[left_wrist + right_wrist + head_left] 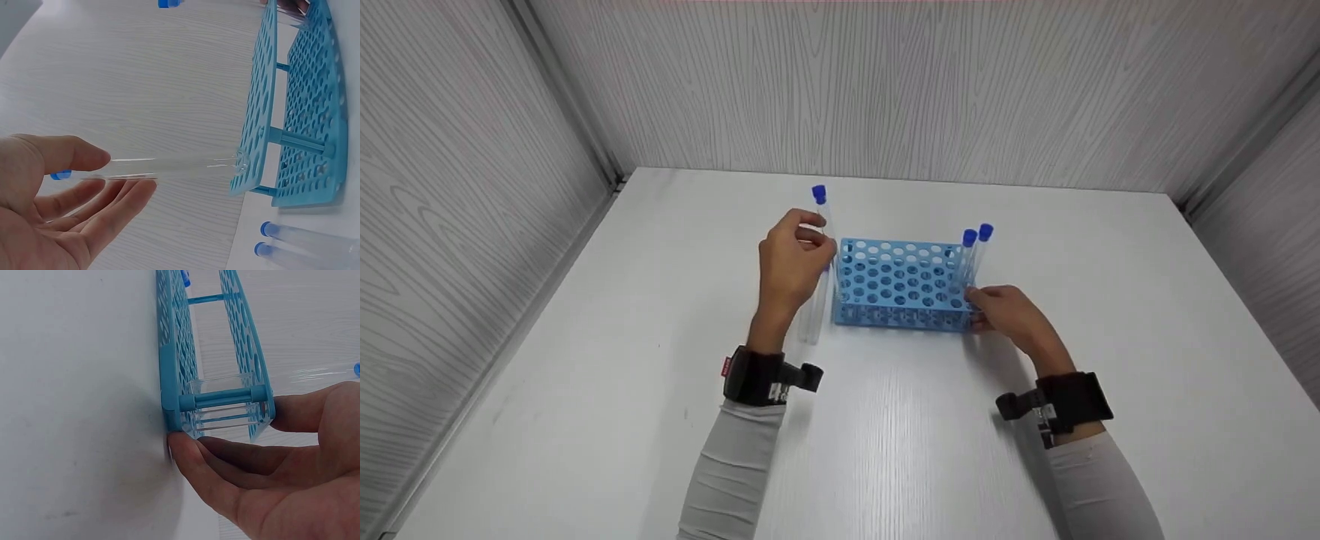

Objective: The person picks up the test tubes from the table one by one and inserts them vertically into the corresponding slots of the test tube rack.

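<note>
My left hand [793,259] pinches a clear test tube [169,167] with a blue cap between thumb and fingers. The tube's rounded bottom is right at the top plate of the blue test tube rack [259,107], near its left end. Over at the rack's right end, my right hand [1011,315] grips the frame, thumb on the upper plate and fingers by the base. Two blue-capped test tubes [969,238] stand in holes at that end, leaning slightly. Their lower parts show through the rack's side in the right wrist view.
Two more capped tubes [306,236] lie on the white table [585,375] just left of the rack, partly behind the left hand in the head view. Grey wood-grain panels [855,90] enclose the table at the back and sides. Each wrist wears a black camera strap [757,377].
</note>
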Action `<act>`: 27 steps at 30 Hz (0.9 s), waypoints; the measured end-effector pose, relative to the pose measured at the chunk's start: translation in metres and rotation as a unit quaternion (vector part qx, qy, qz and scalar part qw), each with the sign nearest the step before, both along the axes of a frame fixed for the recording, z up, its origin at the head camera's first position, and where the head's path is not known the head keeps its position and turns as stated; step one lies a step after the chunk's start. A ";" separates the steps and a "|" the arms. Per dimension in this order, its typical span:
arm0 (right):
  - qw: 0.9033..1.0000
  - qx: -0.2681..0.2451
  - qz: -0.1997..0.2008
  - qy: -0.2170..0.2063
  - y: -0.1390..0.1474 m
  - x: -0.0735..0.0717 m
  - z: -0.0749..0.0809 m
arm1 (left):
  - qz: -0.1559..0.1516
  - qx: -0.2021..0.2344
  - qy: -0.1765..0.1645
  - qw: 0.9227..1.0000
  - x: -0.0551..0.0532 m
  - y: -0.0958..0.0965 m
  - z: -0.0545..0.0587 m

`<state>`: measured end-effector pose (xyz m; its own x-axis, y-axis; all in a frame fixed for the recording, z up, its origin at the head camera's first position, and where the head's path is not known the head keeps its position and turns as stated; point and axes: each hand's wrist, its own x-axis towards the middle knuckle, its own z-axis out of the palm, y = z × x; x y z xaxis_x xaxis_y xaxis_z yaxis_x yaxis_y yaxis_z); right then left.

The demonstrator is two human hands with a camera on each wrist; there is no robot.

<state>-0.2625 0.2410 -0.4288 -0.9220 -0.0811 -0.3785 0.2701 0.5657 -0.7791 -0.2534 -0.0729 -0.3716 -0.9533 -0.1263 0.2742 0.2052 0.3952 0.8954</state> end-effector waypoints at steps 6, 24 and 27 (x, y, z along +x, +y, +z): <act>1.000 0.000 0.002 0.001 0.001 0.000 -0.001 | -0.001 0.024 0.045 0.999 0.000 0.006 -0.002; 1.000 -0.010 0.000 -0.001 0.000 0.002 0.001 | -0.008 0.015 0.092 0.996 -0.005 0.022 -0.016; 1.000 -0.009 0.003 0.001 0.000 0.002 0.001 | -0.009 0.010 0.091 0.996 -0.007 0.024 -0.018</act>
<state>-0.2605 0.2414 -0.4274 -0.9220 -0.0926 -0.3759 0.2662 0.5535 -0.7892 -0.2600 -0.0491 -0.3893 -0.8901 -0.1166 0.4405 0.3719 0.3729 0.8501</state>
